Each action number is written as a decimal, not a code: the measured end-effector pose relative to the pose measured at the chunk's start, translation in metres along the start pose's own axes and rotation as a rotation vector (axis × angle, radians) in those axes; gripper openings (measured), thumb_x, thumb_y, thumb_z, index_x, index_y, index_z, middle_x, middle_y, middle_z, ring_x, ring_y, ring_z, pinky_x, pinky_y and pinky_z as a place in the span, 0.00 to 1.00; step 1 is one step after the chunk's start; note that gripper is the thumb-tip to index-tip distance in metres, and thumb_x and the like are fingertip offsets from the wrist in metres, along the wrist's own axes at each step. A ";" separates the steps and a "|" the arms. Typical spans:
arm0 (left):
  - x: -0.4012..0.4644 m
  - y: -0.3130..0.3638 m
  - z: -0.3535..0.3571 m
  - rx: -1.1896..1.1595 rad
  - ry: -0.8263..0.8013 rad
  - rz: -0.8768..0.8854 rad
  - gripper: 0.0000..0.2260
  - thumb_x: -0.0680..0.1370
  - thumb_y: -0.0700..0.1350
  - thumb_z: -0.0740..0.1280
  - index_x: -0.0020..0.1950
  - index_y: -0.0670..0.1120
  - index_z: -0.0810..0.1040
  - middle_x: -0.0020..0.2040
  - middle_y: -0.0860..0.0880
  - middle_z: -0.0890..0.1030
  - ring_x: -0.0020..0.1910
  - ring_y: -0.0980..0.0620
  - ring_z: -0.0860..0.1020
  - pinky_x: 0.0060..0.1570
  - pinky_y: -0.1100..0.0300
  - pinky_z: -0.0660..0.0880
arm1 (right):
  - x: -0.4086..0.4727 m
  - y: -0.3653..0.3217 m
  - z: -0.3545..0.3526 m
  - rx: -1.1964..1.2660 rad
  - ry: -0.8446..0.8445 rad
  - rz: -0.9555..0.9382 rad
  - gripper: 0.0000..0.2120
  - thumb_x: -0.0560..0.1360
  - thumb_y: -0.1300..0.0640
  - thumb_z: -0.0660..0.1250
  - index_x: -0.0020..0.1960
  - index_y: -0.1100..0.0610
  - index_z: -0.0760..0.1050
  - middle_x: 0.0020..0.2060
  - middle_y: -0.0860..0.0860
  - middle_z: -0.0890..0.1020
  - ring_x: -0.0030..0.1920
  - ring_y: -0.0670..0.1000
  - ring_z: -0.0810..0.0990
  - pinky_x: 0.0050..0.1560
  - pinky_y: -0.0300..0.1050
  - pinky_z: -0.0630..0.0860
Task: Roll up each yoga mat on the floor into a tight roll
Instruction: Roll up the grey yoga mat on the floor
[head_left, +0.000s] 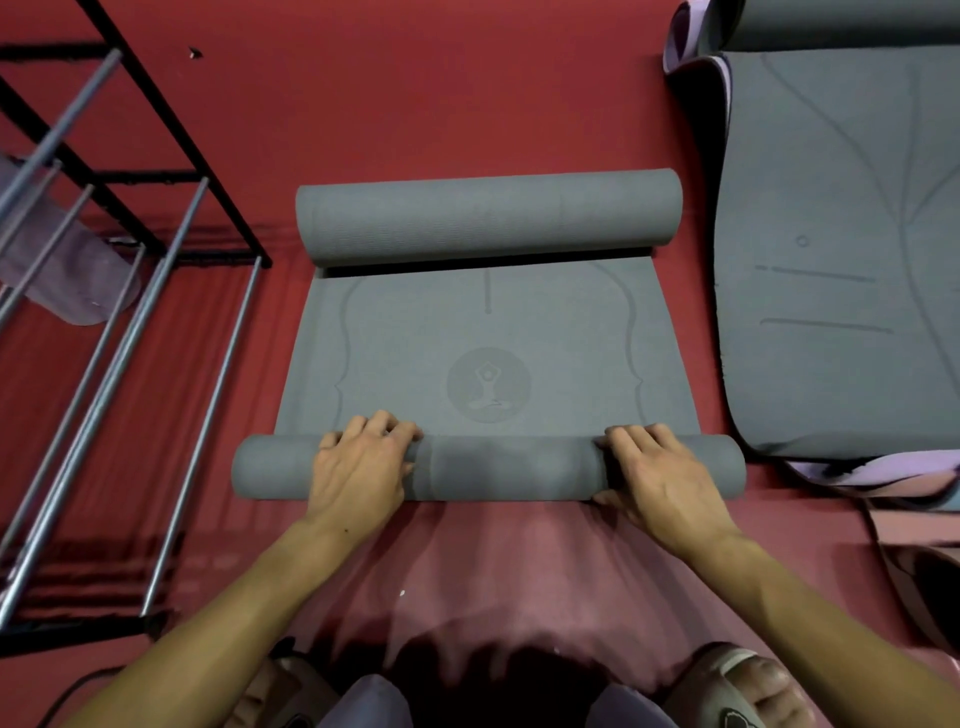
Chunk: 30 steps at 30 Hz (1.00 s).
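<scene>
A grey yoga mat (488, 332) lies on the red floor in front of me, its flat middle showing a round meditating-figure emblem. Its near end is wound into a roll (514, 467) that runs left to right. My left hand (358, 467) lies over the left part of this roll, fingers curled over its far side. My right hand (654, 473) grips the right part the same way. The mat's far end is also curled into a thick roll (488, 218).
A second grey mat (841, 249) with a lilac underside lies flat at the right, its far end partly rolled. A black and silver metal rack (130, 291) stands at the left, a lilac mat hanging in it. My knees and feet are at the bottom edge.
</scene>
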<state>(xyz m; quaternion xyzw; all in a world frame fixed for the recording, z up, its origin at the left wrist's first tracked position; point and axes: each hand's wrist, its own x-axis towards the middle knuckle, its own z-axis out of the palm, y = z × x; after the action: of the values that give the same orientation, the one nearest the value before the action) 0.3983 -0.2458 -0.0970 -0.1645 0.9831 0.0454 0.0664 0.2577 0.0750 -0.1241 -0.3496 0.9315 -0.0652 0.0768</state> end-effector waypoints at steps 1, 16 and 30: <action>-0.001 0.003 0.002 0.021 0.018 0.002 0.16 0.78 0.51 0.70 0.66 0.59 0.77 0.58 0.57 0.77 0.57 0.49 0.77 0.53 0.50 0.73 | 0.001 0.001 0.000 0.005 -0.003 0.001 0.29 0.69 0.40 0.78 0.64 0.50 0.74 0.59 0.46 0.77 0.56 0.54 0.73 0.54 0.52 0.78; 0.002 0.007 0.012 0.176 0.061 0.087 0.30 0.72 0.67 0.68 0.67 0.50 0.76 0.64 0.45 0.76 0.61 0.43 0.75 0.64 0.42 0.70 | 0.002 -0.009 -0.003 -0.051 0.078 0.060 0.31 0.75 0.40 0.71 0.71 0.56 0.73 0.69 0.56 0.75 0.66 0.60 0.73 0.70 0.58 0.71; 0.012 0.012 0.011 0.188 0.067 0.029 0.27 0.77 0.62 0.68 0.72 0.51 0.75 0.64 0.45 0.76 0.62 0.43 0.75 0.69 0.37 0.67 | 0.022 -0.012 -0.009 -0.173 0.066 0.055 0.30 0.70 0.35 0.73 0.62 0.54 0.73 0.58 0.51 0.78 0.58 0.56 0.76 0.63 0.54 0.72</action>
<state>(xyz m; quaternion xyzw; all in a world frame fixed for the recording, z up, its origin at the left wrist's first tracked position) 0.3841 -0.2377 -0.1086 -0.1446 0.9870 -0.0517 0.0479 0.2473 0.0515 -0.1156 -0.3270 0.9449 0.0059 0.0174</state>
